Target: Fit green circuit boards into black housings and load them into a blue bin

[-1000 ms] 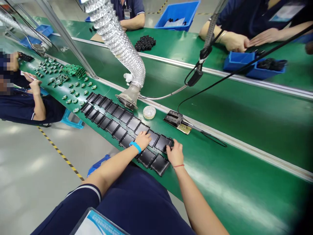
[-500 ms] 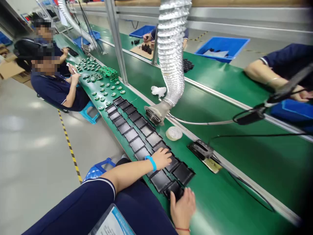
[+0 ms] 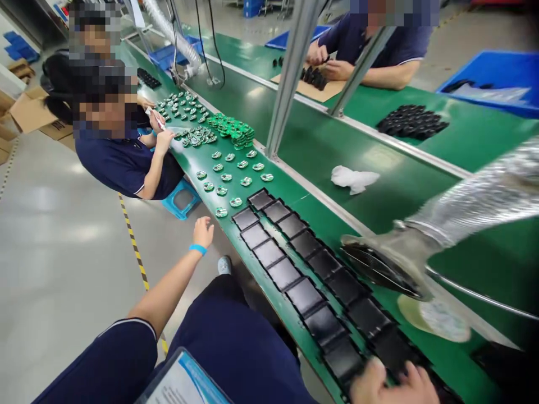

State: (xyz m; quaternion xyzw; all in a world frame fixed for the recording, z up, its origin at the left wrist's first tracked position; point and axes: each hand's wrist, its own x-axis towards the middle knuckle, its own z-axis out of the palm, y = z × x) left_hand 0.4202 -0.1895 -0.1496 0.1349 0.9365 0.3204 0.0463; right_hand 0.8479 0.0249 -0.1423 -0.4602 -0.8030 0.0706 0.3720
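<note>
My left hand [image 3: 202,231], with a blue wristband, hangs in the air off the near edge of the green belt [image 3: 324,146], fingers loosely apart and holding nothing; the nearest thing is a small green circuit board [image 3: 221,212]. Two rows of black square trays [image 3: 295,264] run along the belt toward me. My right hand [image 3: 393,384] lies at the bottom edge on the nearest black trays, its fingers pressed onto them; whether it grips one is unclear.
Several small green boards [image 3: 236,165] and a green stack [image 3: 231,128] lie further up the belt, where a seated person [image 3: 122,151] works. A silver extraction hose [image 3: 442,224] hangs over the trays. A white rag [image 3: 352,178] and a metal post [image 3: 290,73] stand beyond.
The view swung left along the belt. My left hand lifted off the black trays and moved left, out past the belt's edge toward the green boards. My right hand stays on the nearest trays.
</note>
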